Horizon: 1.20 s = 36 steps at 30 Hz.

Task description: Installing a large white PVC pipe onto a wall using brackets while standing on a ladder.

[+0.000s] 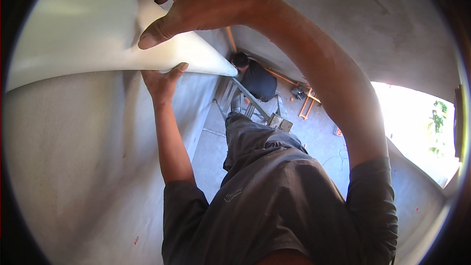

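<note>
A long, smooth off-white pipe [93, 34] runs from the upper left down to a narrow-looking far end near the middle of the head view. My left hand [164, 82] is closed on its lower edge, supporting it from beneath; the thumb shows, while the fingers are hidden behind the pipe. Above, my right hand [179, 7] arches over the pipe with thumb and fingers spread. Its thumb is at the pipe's surface, but I cannot tell whether it presses there.
Below me stands a metal ladder [252, 99]. A person in dark clothes [260, 81] crouches by the pipe's far end. Orange tubing [307, 104] lies on the floor. Bare grey walls [98, 142] rise on both sides, and a bright opening [412, 122] is at the right.
</note>
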Each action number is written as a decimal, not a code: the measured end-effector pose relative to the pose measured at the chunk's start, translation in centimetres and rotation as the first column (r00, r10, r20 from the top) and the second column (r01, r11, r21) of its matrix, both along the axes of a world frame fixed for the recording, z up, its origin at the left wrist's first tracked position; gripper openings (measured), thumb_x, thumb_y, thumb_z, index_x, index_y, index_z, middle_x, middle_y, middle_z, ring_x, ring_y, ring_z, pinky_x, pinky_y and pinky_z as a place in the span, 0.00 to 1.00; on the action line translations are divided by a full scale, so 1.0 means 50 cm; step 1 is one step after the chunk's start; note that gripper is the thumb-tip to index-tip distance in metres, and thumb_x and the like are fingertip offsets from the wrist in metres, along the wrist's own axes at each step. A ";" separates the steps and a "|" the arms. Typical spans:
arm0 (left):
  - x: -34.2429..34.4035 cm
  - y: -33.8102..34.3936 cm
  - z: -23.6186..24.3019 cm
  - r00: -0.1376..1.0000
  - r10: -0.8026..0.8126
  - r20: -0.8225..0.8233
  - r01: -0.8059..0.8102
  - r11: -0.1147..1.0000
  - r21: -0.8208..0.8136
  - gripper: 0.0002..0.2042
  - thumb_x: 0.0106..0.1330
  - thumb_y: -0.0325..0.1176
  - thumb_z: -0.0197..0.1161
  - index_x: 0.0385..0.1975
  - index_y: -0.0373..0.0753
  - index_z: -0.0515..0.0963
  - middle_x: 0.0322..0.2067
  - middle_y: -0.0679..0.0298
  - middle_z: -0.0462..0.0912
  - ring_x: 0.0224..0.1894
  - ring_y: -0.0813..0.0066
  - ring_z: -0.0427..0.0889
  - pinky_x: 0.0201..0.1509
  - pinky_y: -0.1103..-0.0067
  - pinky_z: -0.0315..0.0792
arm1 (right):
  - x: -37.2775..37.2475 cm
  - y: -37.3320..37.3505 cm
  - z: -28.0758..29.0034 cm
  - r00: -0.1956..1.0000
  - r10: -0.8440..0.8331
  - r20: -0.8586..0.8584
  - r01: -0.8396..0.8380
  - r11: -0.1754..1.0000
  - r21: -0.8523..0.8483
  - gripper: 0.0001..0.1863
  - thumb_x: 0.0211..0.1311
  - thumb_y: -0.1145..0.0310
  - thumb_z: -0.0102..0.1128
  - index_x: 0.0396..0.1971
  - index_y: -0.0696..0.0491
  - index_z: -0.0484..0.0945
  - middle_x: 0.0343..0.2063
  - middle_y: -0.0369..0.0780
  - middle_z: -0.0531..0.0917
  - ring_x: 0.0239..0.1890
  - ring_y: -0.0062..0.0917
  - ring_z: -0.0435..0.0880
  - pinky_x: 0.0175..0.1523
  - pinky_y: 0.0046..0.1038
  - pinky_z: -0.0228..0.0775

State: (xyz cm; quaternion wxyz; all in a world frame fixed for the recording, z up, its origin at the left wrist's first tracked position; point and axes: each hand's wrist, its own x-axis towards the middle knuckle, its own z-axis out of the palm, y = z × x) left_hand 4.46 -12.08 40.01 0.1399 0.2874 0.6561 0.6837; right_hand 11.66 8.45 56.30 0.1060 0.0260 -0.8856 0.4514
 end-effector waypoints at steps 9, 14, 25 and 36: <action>-0.003 -0.003 -0.010 0.999 0.006 -0.040 -0.007 1.000 -0.008 0.38 0.47 0.33 0.78 0.58 0.34 0.63 0.51 0.58 0.73 0.54 0.67 0.73 0.63 0.70 0.66 | 0.001 -0.003 -0.001 1.000 0.004 0.007 -0.004 1.000 0.001 0.52 0.37 0.42 0.72 0.61 0.61 0.66 0.54 0.52 0.76 0.56 0.43 0.76 0.60 0.34 0.68; -0.005 -0.006 -0.011 0.998 -0.007 -0.057 0.007 1.000 -0.004 0.38 0.48 0.33 0.77 0.58 0.34 0.62 0.51 0.59 0.73 0.54 0.67 0.74 0.63 0.70 0.66 | 0.001 -0.005 -0.002 1.000 -0.001 0.002 0.001 1.000 -0.002 0.51 0.38 0.42 0.71 0.60 0.61 0.66 0.53 0.52 0.76 0.56 0.43 0.76 0.59 0.34 0.68; -0.007 -0.008 -0.012 0.997 0.007 -0.072 -0.007 1.000 -0.003 0.39 0.49 0.32 0.77 0.59 0.34 0.60 0.53 0.58 0.72 0.55 0.67 0.73 0.64 0.69 0.66 | -0.001 -0.007 0.000 1.000 0.004 -0.017 -0.004 1.000 -0.005 0.49 0.39 0.44 0.71 0.60 0.60 0.67 0.53 0.51 0.77 0.55 0.42 0.77 0.59 0.34 0.69; -0.009 -0.010 -0.016 0.996 -0.015 -0.083 0.015 1.000 0.000 0.39 0.49 0.33 0.77 0.59 0.34 0.61 0.52 0.58 0.72 0.54 0.67 0.73 0.63 0.70 0.66 | -0.003 -0.010 -0.005 1.000 -0.016 -0.020 0.017 1.000 0.018 0.49 0.40 0.44 0.72 0.59 0.60 0.68 0.52 0.51 0.78 0.54 0.42 0.78 0.58 0.34 0.70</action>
